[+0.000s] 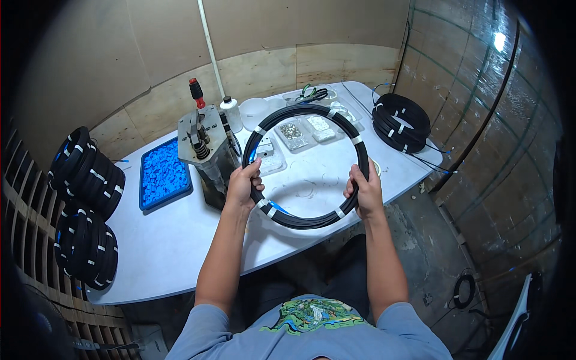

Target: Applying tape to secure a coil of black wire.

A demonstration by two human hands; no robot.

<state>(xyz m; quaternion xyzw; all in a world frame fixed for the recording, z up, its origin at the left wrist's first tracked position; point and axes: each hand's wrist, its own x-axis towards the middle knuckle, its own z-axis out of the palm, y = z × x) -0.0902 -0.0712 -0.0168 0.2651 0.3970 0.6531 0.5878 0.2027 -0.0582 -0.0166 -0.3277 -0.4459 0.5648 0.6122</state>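
Observation:
A coil of black cable (307,222), bound with several white bands, is held up over the white table (252,246). My left hand (243,185) is closed round its left side, thumb on top, beside a blue connector (278,207) at the cable's end. On the opposite side my right hand (366,192) grips the coil with thumb and fingers wrapped round it. Through the ring I see a small white block (264,148) and a clear tray of small metal parts (292,134).
Left of centre stands a metal hand press (210,162) with a red-and-black handle, next to a tray of blue pieces (162,174). Stacked black coils (90,246) line the left edge; another coil stack (401,123) sits at the right. Behind are a white bottle (230,114) and green-handled pliers (310,93).

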